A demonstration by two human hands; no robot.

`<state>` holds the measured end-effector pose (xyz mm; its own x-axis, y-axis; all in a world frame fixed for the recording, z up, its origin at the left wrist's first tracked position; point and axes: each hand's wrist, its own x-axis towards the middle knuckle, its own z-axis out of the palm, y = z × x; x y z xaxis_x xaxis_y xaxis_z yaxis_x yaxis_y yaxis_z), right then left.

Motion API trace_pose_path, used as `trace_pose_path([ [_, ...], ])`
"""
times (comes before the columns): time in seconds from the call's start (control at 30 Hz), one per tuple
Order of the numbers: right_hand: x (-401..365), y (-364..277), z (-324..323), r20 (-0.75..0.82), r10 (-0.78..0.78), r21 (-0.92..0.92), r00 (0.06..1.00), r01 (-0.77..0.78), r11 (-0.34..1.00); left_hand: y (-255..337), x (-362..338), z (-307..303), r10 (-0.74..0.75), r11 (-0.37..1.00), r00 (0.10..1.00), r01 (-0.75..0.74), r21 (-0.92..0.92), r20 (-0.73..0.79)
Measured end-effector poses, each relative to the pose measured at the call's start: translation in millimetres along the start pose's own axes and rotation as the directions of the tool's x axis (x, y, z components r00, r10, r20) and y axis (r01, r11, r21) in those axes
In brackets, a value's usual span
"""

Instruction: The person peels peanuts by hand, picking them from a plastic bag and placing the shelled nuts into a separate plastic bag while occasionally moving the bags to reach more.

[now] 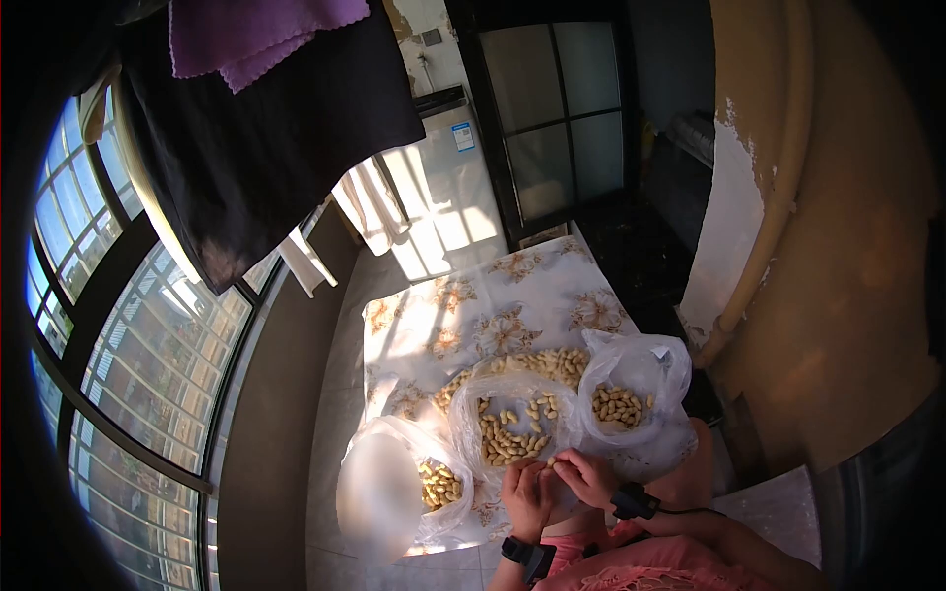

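Note:
My left hand and my right hand meet at the near edge of the middle plastic bag. Their fingertips pinch a small tan peanut, partly covered by the fingers. Just beyond them, the open middle bag holds unshelled peanuts. To the right stands another clear bag with peanuts at its bottom. A third bag, left of my hands, has yellowish peanuts in it. Behind the middle bag lies a loose heap of peanuts.
A flowered cloth covers the table. Dark clothing and a purple cloth hang at upper left, near a barred window. A wall with a pipe rises on the right. A pale blur hides part of the left bag.

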<state>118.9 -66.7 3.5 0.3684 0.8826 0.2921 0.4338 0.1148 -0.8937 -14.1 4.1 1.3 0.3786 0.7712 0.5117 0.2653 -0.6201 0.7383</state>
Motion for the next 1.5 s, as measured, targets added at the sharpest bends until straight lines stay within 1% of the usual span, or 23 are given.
trace_pose_path([
  [0.33, -0.6, 2.4, -0.6, 0.032, 0.017, -0.024, 0.999, -0.016, 1.000, 2.9, 1.8, -1.1, 0.009, 1.000, 1.000, -0.009, -0.004, -0.009],
  [0.47, -1.3, 2.5, 1.5, 0.005, 0.016, -0.001, 1.000, -0.016, 1.000, 2.5, 1.3, -1.2, 0.018, 1.000, 1.000, -0.018, -0.002, -0.011],
  [0.53, -1.3, 1.6, 0.7, 0.040, 0.065, 0.030, 0.997, -0.066, 0.997, 2.1, 1.2, -1.1, 0.016, 1.000, 1.000, -0.016, -0.006, -0.009],
  [0.63, -1.4, 2.8, 0.7, 0.051, 0.077, 0.022, 0.996, -0.078, 0.997, 0.8, 0.7, -0.6, 0.009, 1.000, 1.000, -0.009, -0.008, -0.003],
  [0.87, -0.8, 2.2, 1.6, 0.024, 0.034, 0.041, 0.999, -0.035, 0.999, 3.6, 2.0, -1.5, 0.008, 1.000, 1.000, -0.008, -0.017, 0.006],
  [0.93, -0.1, 3.4, 2.8, 0.003, 0.001, 0.053, 1.000, -0.001, 0.999, 4.9, 2.5, -2.0, 0.002, 1.000, 1.000, -0.002, -0.022, 0.009],
  [1.13, -0.6, 1.6, 1.3, 0.008, 0.022, 0.028, 1.000, -0.023, 0.999, 5.6, 2.7, -2.7, 0.012, 1.000, 1.000, -0.012, -0.015, 0.011],
  [1.3, -0.9, 4.0, 2.1, -0.003, 0.011, 0.018, 1.000, -0.011, 1.000, 2.6, 1.0, -2.0, 0.015, 0.999, 1.000, -0.015, -0.043, 0.007],
  [1.5, -0.7, 1.8, 1.3, -0.011, 0.000, 0.010, 1.000, 0.000, 1.000, 3.4, 1.2, -2.3, 0.008, 0.999, 1.000, -0.008, -0.033, 0.020],
])
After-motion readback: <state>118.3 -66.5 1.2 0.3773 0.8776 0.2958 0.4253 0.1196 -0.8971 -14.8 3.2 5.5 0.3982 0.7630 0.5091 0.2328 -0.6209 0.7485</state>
